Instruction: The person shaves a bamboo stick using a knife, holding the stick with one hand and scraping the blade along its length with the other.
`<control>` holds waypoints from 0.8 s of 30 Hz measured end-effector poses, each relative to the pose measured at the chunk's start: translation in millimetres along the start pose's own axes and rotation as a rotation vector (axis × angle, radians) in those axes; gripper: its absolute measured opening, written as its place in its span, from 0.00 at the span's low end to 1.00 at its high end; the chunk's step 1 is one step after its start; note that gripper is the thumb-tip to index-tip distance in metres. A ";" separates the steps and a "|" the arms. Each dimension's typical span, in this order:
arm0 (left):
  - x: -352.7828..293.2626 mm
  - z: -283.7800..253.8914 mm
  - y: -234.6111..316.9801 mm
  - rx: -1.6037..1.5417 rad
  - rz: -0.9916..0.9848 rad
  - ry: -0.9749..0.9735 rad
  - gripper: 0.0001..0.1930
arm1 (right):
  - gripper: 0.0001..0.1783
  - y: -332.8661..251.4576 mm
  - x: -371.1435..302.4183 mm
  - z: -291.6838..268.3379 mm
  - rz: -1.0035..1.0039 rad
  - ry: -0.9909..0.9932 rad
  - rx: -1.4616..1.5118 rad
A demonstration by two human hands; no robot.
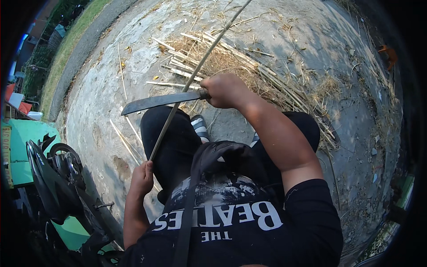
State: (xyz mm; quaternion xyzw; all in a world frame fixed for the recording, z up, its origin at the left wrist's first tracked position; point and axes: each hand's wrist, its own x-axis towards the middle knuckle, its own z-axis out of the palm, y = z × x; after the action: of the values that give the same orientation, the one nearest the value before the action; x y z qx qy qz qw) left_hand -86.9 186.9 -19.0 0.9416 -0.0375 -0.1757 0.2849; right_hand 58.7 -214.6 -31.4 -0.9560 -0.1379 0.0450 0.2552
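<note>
The left hand grips the near end of a long thin pale bamboo strip slanting away over the knees; the right hand clasps a dark broad-bladed machete laid across it. Best shave away from the body — shallow strokes, blade well clear of the lower fist.

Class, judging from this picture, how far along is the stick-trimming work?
Done: a pile of split sticks with shavings lies on the ground ahead. In hand: the left hand grips a long stick while the right hand lays the knife across it. Left: a few loose sticks lie beside the knee.
</note>
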 end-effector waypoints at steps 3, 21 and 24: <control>-1.8 2.5 7.9 0.014 0.034 0.026 0.32 | 0.09 22.2 4.2 -14.8 0.017 0.045 0.029; -11.0 -9.4 13.9 0.064 0.052 0.054 0.31 | 0.12 66.0 -9.5 -28.0 0.352 0.254 0.155; -11.9 -4.8 5.6 0.053 0.050 0.041 0.31 | 0.13 36.9 -8.1 -19.0 0.156 0.127 0.118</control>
State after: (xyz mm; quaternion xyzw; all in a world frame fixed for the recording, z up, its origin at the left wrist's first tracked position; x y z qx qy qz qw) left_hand -96.1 186.7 -8.6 0.9509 -0.0598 -0.1482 0.2649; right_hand 62.8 -256.6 -33.3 -0.9480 -0.0436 0.0122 0.3152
